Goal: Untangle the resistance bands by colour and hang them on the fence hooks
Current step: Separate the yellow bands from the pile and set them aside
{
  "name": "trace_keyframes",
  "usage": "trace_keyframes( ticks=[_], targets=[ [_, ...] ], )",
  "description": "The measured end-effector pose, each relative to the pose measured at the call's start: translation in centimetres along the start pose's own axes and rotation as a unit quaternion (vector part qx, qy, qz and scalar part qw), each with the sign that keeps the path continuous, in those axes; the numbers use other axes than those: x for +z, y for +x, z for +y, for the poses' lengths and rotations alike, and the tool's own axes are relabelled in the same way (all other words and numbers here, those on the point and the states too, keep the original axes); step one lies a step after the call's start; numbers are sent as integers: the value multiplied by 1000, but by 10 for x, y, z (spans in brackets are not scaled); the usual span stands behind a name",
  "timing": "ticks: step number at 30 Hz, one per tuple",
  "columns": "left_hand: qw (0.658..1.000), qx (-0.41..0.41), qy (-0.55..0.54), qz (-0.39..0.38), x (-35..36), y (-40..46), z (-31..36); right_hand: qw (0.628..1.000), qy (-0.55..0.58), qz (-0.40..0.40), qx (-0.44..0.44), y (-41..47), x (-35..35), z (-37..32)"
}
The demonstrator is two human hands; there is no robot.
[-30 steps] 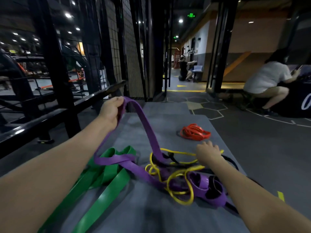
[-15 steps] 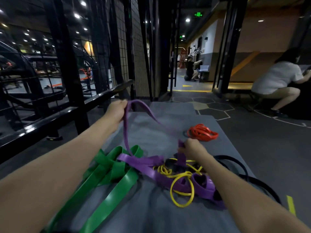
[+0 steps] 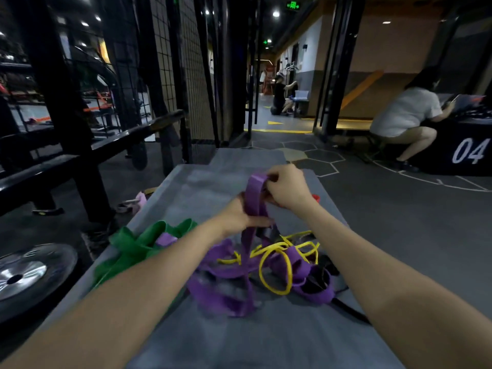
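Note:
A tangle of bands lies on the grey mat. My right hand pinches the top fold of the purple band and holds it up above the pile. My left hand grips the same purple band just below. The rest of the purple band loops through a thin yellow band and a black band on the mat. A wide green band lies at the left of the pile. Only a sliver of the orange band shows behind my right wrist.
A black wire fence and a black rail run along the left. A metal weight plate lies at the lower left. One person crouches at the right by a black box marked 04, another far down the corridor.
My left hand came in from the far left to the middle and my right hand rose off the pile. Both now hold the purple band close together, lifted above the tangle.

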State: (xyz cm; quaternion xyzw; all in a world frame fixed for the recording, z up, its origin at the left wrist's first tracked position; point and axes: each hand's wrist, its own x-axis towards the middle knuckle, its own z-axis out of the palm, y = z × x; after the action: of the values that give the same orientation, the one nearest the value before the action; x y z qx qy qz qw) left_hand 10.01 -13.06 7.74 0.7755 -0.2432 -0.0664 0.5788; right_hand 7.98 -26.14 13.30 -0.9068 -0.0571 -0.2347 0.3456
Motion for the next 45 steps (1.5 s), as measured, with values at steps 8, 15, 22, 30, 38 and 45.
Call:
trace_keyframes(
  ticks=[8,15,22,30,38,45],
  targets=[
    [976,-24,-74,202,-11,12,-3,982,50,-180,41,-32,24,69],
    [938,21,-171,302,-69,21,39,945,-188,-264,48,-53,37,106],
    [879,-9,-199,433,-128,16,33,952,-287,-66,81,-32,2,111],
    [898,-232,235,290,-123,-26,-34,958,-226,-34,171,-48,2,128],
    [869,-153,442,162,-33,-7,-41,960,-195,-67,187,-51,11,121],
    [894,-175,411,-32,43,7,-82,967,-148,-58,201,-54,6,134]
  ],
)
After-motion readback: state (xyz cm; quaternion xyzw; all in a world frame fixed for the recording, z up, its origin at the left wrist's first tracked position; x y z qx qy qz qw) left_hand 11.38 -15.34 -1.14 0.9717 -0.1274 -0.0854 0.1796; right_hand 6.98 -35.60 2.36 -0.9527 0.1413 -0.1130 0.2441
